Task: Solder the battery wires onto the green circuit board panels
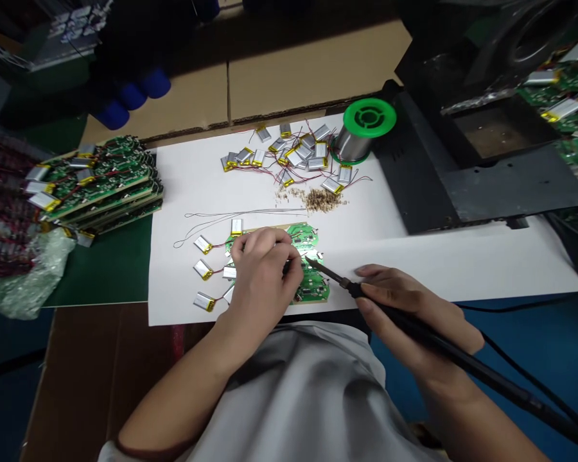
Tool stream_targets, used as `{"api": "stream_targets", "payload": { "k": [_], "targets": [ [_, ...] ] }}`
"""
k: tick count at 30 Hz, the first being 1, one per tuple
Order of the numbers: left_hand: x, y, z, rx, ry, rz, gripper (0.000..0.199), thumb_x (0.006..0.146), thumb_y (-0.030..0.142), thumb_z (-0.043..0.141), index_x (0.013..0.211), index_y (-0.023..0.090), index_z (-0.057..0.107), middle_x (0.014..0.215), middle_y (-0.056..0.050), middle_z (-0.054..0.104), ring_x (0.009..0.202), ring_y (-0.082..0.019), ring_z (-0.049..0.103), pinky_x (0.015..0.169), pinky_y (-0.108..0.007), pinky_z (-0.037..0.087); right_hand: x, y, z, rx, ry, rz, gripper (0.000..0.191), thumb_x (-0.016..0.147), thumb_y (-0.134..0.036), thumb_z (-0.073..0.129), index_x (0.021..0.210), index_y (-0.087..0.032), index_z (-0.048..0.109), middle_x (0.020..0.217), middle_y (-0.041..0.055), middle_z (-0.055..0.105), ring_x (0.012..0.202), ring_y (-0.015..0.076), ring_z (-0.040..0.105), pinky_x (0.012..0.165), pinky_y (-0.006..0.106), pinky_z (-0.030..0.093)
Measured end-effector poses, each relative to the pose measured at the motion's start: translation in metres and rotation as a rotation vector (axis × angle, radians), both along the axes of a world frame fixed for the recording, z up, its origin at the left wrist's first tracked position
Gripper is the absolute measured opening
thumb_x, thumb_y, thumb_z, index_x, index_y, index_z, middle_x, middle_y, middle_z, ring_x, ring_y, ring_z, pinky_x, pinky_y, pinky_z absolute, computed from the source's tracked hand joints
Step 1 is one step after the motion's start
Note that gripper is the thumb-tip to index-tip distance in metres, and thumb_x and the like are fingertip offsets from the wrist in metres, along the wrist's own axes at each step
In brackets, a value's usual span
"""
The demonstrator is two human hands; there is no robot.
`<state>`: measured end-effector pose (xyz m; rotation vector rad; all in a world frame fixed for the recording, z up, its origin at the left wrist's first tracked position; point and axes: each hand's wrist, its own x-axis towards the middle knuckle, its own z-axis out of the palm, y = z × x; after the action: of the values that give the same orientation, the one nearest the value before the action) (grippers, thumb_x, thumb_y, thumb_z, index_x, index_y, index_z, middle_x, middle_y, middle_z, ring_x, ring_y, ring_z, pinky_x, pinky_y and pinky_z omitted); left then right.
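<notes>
Grey cloth [313, 391], loosely creased and smooth, covers my lap and stomach just below my hands. My right hand [404, 305] is closed around the black handle of the soldering iron [334, 276], thumb and fingers bunched toward its front end, probably for fine aim while the skin stays off the bare metal. Its slim, dull shaft slants up and to the left, the point at or just above the green circuit board [314, 290]; contact is too fine to tell.

That board lies flat beneath my left hand [262, 273], which arches over it with the fingers curled in and nearly closed. Whether they pinch anything, I can't tell. I take that low arch as a way to steady small parts near the tip.

Left of that hand, silvery pillow-shaped batteries [203, 269] with yellow ends fan outward on thin red leads, seemingly so the wires don't cross. Matte white paper [178, 186] lies under everything here, perhaps to show up small pieces. Beyond my fingers sit gritty brown crumbs [322, 200], a loose battery heap [303, 154] and a green-flanged spool [370, 117] of shiny wire, upright within reach. Farther left, stacked boards [120, 186] rest on the green bench [106, 276] beside crinkled, clear plastic wrap [33, 279].
</notes>
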<state>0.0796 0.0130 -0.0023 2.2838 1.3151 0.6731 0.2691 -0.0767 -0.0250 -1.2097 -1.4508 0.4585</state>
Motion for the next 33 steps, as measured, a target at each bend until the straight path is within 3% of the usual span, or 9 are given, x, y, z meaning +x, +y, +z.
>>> {"api": "stream_targets", "payload": {
  "k": [6, 12, 15, 28, 33],
  "targets": [
    [0.001, 0.000, 0.001, 0.008, 0.002, 0.003, 0.019, 0.091, 0.007, 0.060, 0.079, 0.022, 0.063, 0.101, -0.003, 0.071, 0.105, -0.024, 0.063, 0.102, -0.045, 0.037, 0.001, 0.005, -0.005, 0.130, -0.123, 0.075, 0.036, 0.080, -0.001, 0.072, 0.103, -0.029, 0.074, 0.073, -0.0031, 0.069, 0.057, 0.0150, 0.064, 0.081, 0.049, 0.068],
    [0.001, 0.000, 0.001, 0.005, 0.012, 0.000, 0.019, 0.091, 0.008, 0.059, 0.078, 0.022, 0.062, 0.101, -0.003, 0.071, 0.105, -0.024, 0.064, 0.102, -0.046, 0.037, 0.005, -0.004, -0.006, -0.018, 0.074, -0.022, 0.033, 0.085, -0.007, 0.071, 0.105, -0.032, 0.076, 0.078, 0.0001, 0.071, 0.081, 0.0240, 0.075, 0.080, 0.051, 0.067],
    [0.001, 0.001, 0.001, 0.010, 0.005, -0.003, 0.019, 0.090, 0.007, 0.060, 0.078, 0.021, 0.063, 0.101, -0.003, 0.071, 0.105, -0.024, 0.064, 0.104, -0.046, 0.036, 0.004, -0.005, -0.003, -0.021, 0.176, -0.065, 0.035, 0.086, -0.005, 0.072, 0.107, -0.032, 0.077, 0.085, 0.0013, 0.074, 0.091, 0.0261, 0.076, 0.082, 0.051, 0.066],
    [-0.004, -0.001, 0.003, -0.020, -0.008, -0.028, 0.017, 0.099, 0.013, 0.061, 0.086, 0.020, 0.066, 0.106, -0.003, 0.071, 0.109, -0.023, 0.065, 0.100, -0.044, 0.036, 0.001, -0.001, -0.010, 0.033, 0.207, -0.098, 0.038, 0.084, -0.001, 0.075, 0.111, -0.028, 0.078, 0.093, 0.0018, 0.077, 0.092, 0.0244, 0.077, 0.079, 0.044, 0.065],
    [0.000, -0.001, 0.008, -0.060, -0.020, 0.016, 0.017, 0.091, 0.008, 0.064, 0.081, 0.022, 0.065, 0.102, 0.000, 0.072, 0.107, -0.022, 0.065, 0.101, -0.044, 0.036, 0.000, -0.001, -0.008, 0.025, 0.215, -0.086, 0.041, 0.083, 0.002, 0.074, 0.111, -0.028, 0.078, 0.094, 0.0010, 0.076, 0.092, 0.0235, 0.076, 0.080, 0.044, 0.064]
  ]
}}
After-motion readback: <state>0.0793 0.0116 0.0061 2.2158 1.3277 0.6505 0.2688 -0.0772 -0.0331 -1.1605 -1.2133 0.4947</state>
